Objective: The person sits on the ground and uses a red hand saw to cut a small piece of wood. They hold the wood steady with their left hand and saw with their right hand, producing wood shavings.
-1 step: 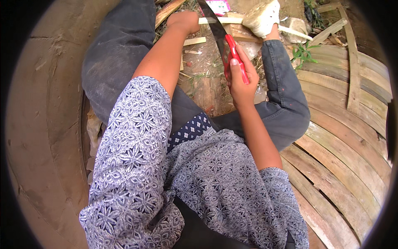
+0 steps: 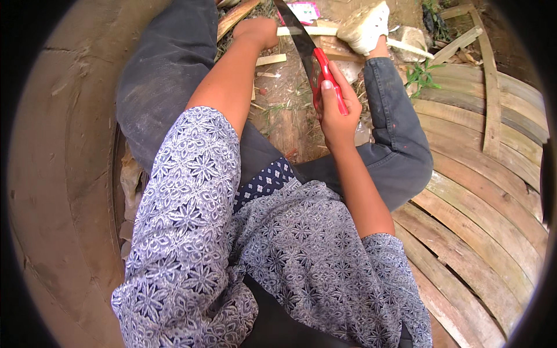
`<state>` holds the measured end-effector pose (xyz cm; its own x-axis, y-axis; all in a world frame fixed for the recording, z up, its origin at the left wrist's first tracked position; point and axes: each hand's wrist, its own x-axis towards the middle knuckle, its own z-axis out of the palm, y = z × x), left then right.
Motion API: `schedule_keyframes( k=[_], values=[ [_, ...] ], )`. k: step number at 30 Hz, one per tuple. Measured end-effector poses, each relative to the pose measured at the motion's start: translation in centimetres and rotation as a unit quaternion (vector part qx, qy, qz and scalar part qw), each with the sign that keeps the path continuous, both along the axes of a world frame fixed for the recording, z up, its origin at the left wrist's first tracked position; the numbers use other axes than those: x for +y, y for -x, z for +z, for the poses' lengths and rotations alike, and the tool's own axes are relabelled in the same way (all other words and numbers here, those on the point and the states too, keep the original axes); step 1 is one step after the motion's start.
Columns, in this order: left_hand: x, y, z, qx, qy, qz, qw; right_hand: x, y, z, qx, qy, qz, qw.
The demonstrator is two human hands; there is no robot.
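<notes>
My right hand [image 2: 339,113] is wrapped round the red handle [image 2: 331,81] of a hand saw, thumb lying along its side. The saw's dark blade [image 2: 299,37] points up and away to the left, crossing a thin pale wooden strip [image 2: 322,31]. At the strip's left end my left hand [image 2: 258,32] is closed in a fist around it. Farther right, the strip runs to my foot in a white, dirt-stained shoe [image 2: 364,29] and shows again beyond it. Whether the teeth touch the wood I cannot tell.
Short wood offcuts [image 2: 271,60] and a split brown piece [image 2: 237,18] lie on the dirt around my left hand. A pink and white packet [image 2: 304,11] is beyond the blade. Curving planks [image 2: 464,180] spread along the right, beside a small green plant [image 2: 422,74].
</notes>
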<state>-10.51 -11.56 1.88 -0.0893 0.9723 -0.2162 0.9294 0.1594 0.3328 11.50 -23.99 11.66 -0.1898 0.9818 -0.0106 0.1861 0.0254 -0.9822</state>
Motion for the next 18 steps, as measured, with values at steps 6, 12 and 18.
schedule_keyframes(
  k=[6, 12, 18],
  values=[
    [1.7, 0.2, -1.4, -0.051, 0.029, -0.032, 0.998, 0.5, -0.5, 0.5, -0.045, -0.069, -0.008, 0.997],
    [4.6, 0.0, -0.8, -0.099, 0.13, -0.145, 0.976, -0.9, -1.0, 1.3, -0.039, -0.086, -0.016, 0.995],
    [5.2, 1.2, -0.9, -0.091, 0.142, -0.148, 0.975, -0.2, 0.0, 1.0, 0.006, -0.053, -0.011, 0.998]
  ],
)
